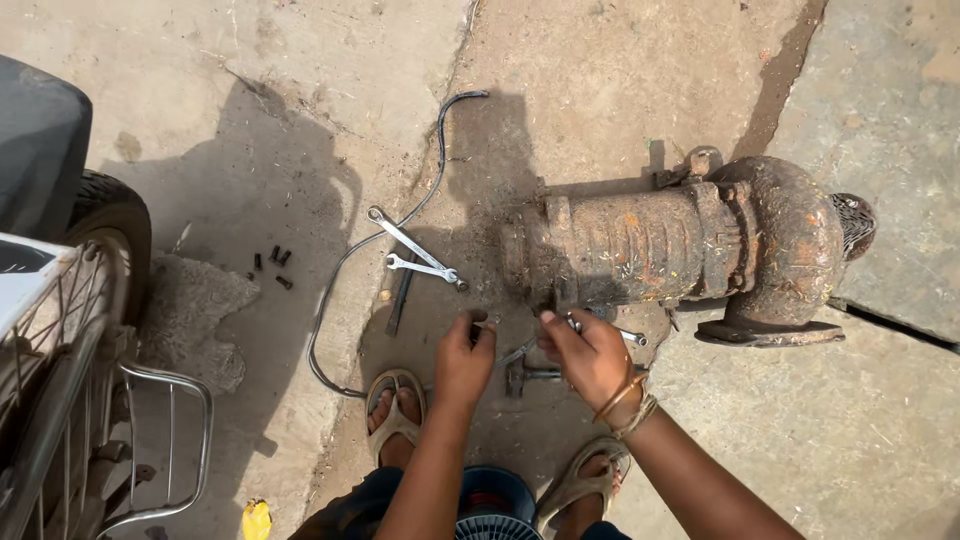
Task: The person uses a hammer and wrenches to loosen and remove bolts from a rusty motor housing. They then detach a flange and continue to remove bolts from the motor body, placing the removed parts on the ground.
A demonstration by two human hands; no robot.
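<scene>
Left hand (466, 352) is curled around some small part I can't make out; right hand (588, 352) is clamped on a wrench (628, 337) just under the rusty pump motor (680, 245) lying on the ground; two more spanners (415, 252) sit up-left of the left hand; no containers around.

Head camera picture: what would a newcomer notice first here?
A big rusty pump motor lies on the concrete ground, right of centre. Just below its left end, the left hand and right hand work close together. Two shiny wrenches lie crossed to the left.
</scene>
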